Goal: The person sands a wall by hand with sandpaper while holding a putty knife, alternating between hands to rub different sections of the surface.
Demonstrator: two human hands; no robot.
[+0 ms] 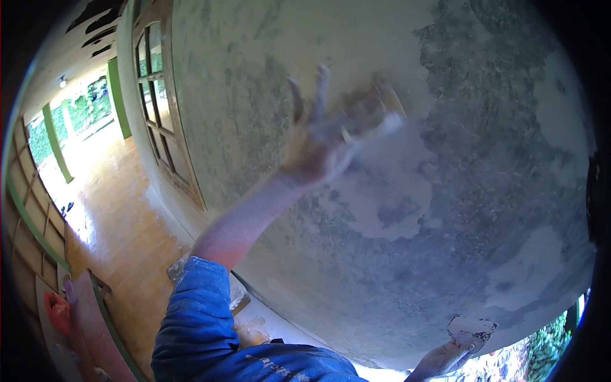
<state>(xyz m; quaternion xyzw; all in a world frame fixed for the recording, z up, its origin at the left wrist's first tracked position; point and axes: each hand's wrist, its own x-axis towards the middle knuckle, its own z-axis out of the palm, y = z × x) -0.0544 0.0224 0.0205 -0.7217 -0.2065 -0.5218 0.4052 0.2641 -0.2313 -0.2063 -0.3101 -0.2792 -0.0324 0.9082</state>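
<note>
My left hand (321, 137) is raised against a mottled grey-green wall (496, 127), blurred by motion. It grips a putty knife (382, 111) whose blade lies on the wall, with two fingers sticking upward. Under the blade spreads a patch of fresh pale putty (388, 191). My blue sleeve (197, 318) is rolled up at the elbow. At the bottom right, my right hand (442, 361) holds a flat scraper (471, 331) loaded with white putty, low and close to the wall.
A wooden-framed glazed door (162, 121) stands in the wall at the left. A wooden-floored corridor (121, 216) runs away past it, with a green and wood railing (32, 216) along its left side. Greenery (541, 350) shows at the bottom right.
</note>
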